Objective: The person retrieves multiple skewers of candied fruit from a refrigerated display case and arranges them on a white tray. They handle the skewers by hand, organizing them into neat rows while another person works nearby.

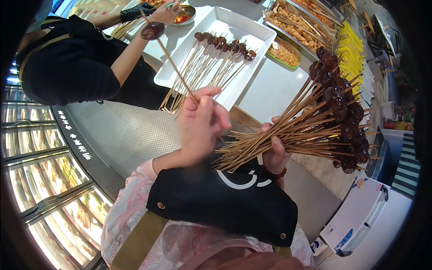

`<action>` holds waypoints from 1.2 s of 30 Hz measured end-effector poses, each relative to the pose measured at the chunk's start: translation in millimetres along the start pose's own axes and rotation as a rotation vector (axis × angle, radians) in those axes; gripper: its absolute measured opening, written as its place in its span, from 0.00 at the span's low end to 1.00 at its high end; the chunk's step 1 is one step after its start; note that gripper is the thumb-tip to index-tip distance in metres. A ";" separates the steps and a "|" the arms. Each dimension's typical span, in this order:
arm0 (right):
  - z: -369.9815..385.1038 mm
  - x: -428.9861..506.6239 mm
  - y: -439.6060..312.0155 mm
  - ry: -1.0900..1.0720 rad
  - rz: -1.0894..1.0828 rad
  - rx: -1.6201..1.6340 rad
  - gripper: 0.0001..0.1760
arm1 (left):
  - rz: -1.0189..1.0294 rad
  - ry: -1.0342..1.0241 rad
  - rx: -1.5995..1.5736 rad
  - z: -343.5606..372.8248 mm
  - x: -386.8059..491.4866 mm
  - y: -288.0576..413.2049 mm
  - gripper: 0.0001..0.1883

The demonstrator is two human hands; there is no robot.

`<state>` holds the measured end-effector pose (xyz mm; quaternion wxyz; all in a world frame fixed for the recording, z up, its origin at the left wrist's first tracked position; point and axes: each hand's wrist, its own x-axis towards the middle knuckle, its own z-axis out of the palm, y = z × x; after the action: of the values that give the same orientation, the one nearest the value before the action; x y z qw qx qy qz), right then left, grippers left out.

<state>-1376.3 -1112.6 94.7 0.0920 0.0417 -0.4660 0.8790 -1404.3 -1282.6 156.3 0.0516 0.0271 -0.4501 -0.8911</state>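
Note:
My left hand (205,118) pinches one bamboo skewer (173,65) between thumb and fingers. It slants up to the left, with a dark, glossy, round food piece (153,30) near its tip. My right hand (277,148) is closed around a thick bundle of bamboo skewers (287,130); dark red, glossy balls (341,98) sit near their far ends, with pointed tips sticking out. Beyond my left hand, a white rectangular tray (216,18) holds a row of similar skewers (216,60), whose bare ends reach over its near edge.
At the left, a co-worker in black (71,64) works beside a metal bowl of red sauce (184,17). Food trays (297,27) and a green-rimmed dish (285,52) stand upper right, near yellow packets (349,54). A lit display case (50,175) fills the lower left; a white chest-like appliance (354,212) stands lower right.

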 end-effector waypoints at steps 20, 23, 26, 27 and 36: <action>-3.4 8.9 2.3 0.067 0.071 0.000 0.21 | 0.236 -0.068 1.466 -133.9 148.5 -126.5 0.16; -5.1 9.0 4.3 0.129 0.088 0.021 0.22 | 0.269 -0.042 1.538 -140.2 148.9 -140.4 0.15; -6.9 9.1 3.4 0.115 0.097 0.013 0.22 | 0.256 -0.034 1.556 -136.8 145.5 -142.6 0.13; -7.2 9.0 3.2 0.110 0.102 0.017 0.22 | 0.276 -0.033 1.538 -133.3 143.4 -141.0 0.13; -26.4 7.8 11.8 0.025 0.129 0.007 0.24 | 0.105 -0.369 1.016 -35.7 65.8 -79.1 0.19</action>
<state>-1385.9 -1096.3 71.5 0.0408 0.0008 -0.4636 0.8851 -1471.6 -1272.1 71.3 -0.0034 -0.1309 -0.8265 -0.5474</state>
